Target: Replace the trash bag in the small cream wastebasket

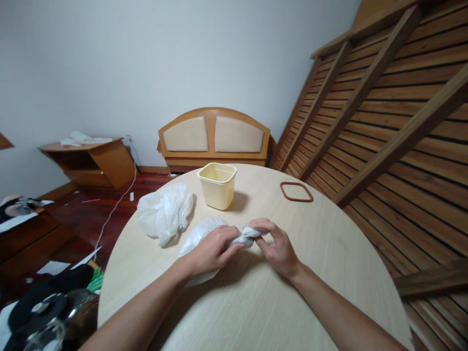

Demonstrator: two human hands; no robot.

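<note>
Both hands grip the twisted neck of a white plastic bag (199, 234) above the round table. My left hand (215, 246) is closed around the neck, next to the bag's puffed body, which lies partly under my left wrist. My right hand (276, 246) pinches the twisted end between thumb and fingers. What the bag contains cannot be made out. Another crumpled white plastic bag (166, 212) lies to the left. Behind my hands stands an open pale yellow plastic bin (217, 187). A reddish-brown rounded-square ring (297, 199) rests flat on the table at the right.
The round table (329, 273) has a light wood top. Slatted wooden panels (383, 122) lean close along its right side. A headboard (214, 136) stands at the wall behind. On the left are a low cabinet (106, 165), a floor cable (113, 212) and a dark kettle-like pot (78, 312).
</note>
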